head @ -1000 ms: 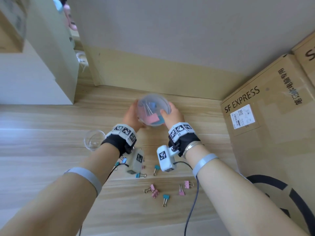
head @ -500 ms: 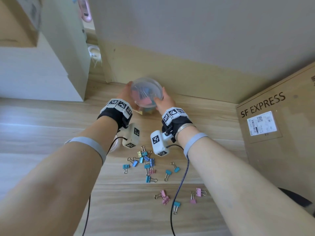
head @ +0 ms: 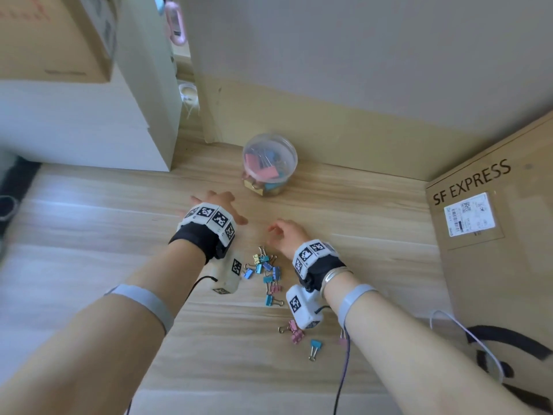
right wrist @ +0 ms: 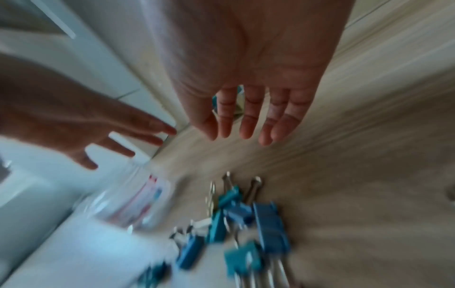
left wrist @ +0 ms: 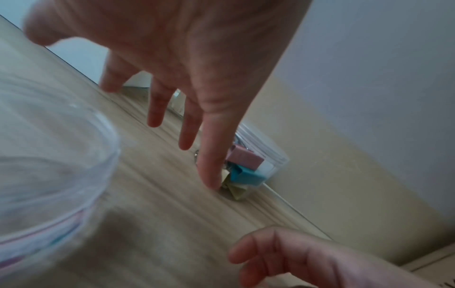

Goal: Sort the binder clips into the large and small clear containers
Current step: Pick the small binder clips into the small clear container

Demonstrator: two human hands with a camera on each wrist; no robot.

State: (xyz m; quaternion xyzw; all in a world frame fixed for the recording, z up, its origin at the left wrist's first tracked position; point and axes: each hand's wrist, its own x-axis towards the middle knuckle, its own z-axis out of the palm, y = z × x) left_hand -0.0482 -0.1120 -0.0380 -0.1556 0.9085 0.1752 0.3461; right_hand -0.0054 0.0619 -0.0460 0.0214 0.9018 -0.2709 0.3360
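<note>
The large clear container (head: 269, 163) stands by the wall with big pink, blue and yellow clips inside; it also shows in the left wrist view (left wrist: 256, 165). My left hand (head: 214, 205) hovers over the floor, fingers spread and empty. My right hand (head: 284, 233) is near it, fingers relaxed, holding nothing. A pile of small blue, yellow and pink binder clips (head: 264, 272) lies between my wrists, blurred in the right wrist view (right wrist: 243, 220). More pink and blue clips (head: 300, 336) lie nearer me. The small clear container (left wrist: 49, 175) sits under my left wrist, also seen blurred (right wrist: 128, 206).
An SF EXPRESS cardboard box (head: 484, 235) stands at the right. A white cabinet (head: 89, 124) is at the left with another carton (head: 54, 37) on top. The beige skirting and wall (head: 329, 121) close the far side. A cable (head: 341, 381) trails from my right wrist.
Both hands let go of the large container, which now stands by the wall, and pulled back toward the clip pile with fingers spread.
</note>
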